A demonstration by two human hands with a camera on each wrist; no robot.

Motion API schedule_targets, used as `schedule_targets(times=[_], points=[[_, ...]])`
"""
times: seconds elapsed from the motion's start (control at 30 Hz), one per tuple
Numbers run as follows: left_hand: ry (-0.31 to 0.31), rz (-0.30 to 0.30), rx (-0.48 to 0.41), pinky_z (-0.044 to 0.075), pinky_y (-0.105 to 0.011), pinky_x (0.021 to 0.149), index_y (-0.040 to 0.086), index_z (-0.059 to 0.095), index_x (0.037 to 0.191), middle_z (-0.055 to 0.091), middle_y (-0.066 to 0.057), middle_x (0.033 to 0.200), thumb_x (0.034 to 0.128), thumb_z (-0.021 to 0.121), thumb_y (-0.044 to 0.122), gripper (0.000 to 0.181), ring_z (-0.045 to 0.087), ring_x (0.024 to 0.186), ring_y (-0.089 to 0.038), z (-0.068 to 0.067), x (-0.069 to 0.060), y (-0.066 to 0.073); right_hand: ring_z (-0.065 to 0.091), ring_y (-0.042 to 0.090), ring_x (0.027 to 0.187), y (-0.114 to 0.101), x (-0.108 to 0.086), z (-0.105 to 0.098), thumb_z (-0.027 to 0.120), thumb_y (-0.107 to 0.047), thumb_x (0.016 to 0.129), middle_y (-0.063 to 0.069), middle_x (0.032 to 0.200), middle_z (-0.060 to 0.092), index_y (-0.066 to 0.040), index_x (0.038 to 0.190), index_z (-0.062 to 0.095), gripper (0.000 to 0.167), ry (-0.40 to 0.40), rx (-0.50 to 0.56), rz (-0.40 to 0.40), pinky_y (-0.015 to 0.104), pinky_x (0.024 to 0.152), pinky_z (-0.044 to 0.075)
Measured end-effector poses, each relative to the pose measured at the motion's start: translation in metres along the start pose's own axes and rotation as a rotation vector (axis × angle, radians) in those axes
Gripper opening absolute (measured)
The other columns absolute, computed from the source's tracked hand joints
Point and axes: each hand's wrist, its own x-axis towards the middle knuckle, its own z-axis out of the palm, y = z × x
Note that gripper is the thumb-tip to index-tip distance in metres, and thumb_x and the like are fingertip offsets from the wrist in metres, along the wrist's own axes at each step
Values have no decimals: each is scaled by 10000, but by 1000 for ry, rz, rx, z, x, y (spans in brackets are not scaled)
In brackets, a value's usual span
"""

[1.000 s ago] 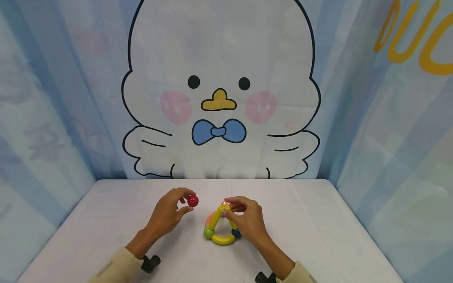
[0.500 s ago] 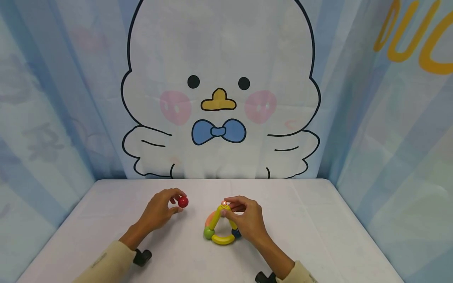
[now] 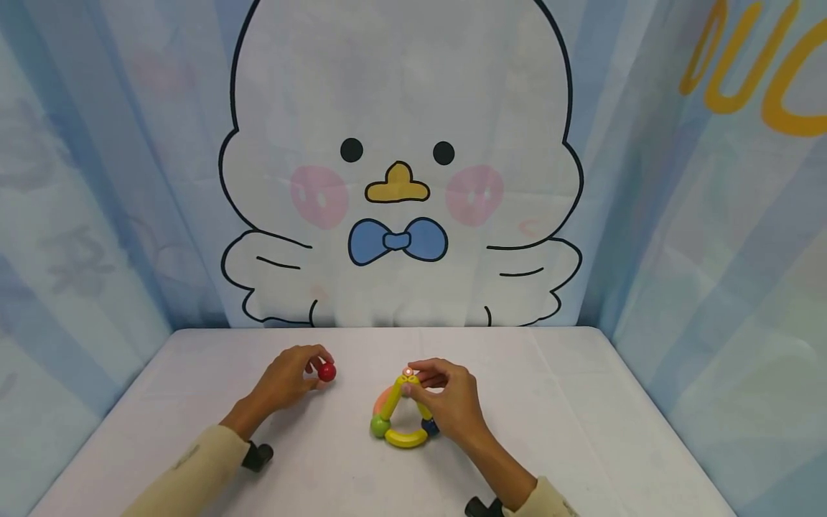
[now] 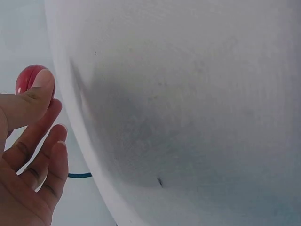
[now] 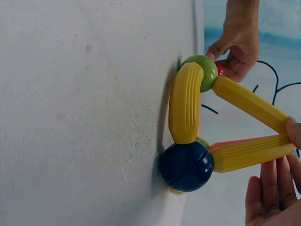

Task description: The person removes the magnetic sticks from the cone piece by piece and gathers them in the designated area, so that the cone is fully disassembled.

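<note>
My left hand [image 3: 284,380] pinches a glossy red ball [image 3: 326,371] between thumb and fingers, left of a small frame of toy rods and balls. In the left wrist view the thumb lies across the red ball [image 4: 29,80]. My right hand [image 3: 452,398] pinches the top of the frame, where two straight yellow rods [image 5: 254,103] meet. These rods slope down to a green ball [image 3: 380,426] and a dark blue ball [image 5: 186,166]. A curved yellow rod [image 3: 407,439] joins the two balls at the front. Behind shows a salmon-coloured curved piece [image 3: 381,400], partly hidden.
The frame stands on a table with a white cloth [image 3: 555,431]. A curtain with a cartoon chick [image 3: 400,287] hangs along the table's back edge, and light blue curtains [image 3: 84,287] flank both sides. Dark wrist cameras [image 3: 258,456] sit at the cuffs.
My left hand has drawn away to the left with the red ball, widening its distance from the frame. The right hand and the frame have stayed practically in place.
</note>
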Motion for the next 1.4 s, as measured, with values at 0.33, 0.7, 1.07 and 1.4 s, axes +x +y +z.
schedule_targets(times=[0.33,0.7,1.07,1.4], points=[[-48,-46,6,598,-447,915,171,720,1151,722,-10,1021,829,908,81,384,622,966,-195,8,4,-7,679,124,907,1,0,0,893,-208,872,-19,977,750,-181,1152,804,296,3,-7,-4,331,931,619],[-39,-41,1,604,-469,936,193,702,1234,734,-30,1072,829,903,64,470,633,985,-203,10,3,-6,677,137,915,1,0,0,891,-221,875,-18,974,749,-176,1154,804,296,1,-14,-7,345,935,619],[17,3,32,594,-507,955,196,664,1321,705,-65,1169,802,942,142,592,631,1069,-247,-1,-7,-1,673,133,915,1,-1,1,887,-233,878,-11,981,745,-177,1161,802,301,-5,0,-3,380,942,620],[70,75,32,604,-500,931,189,672,1325,698,-88,1162,812,933,134,579,627,1080,-264,-9,-15,10,680,142,915,1,0,0,887,-239,878,-10,975,747,-165,1162,803,306,-2,-11,-11,335,929,620]])
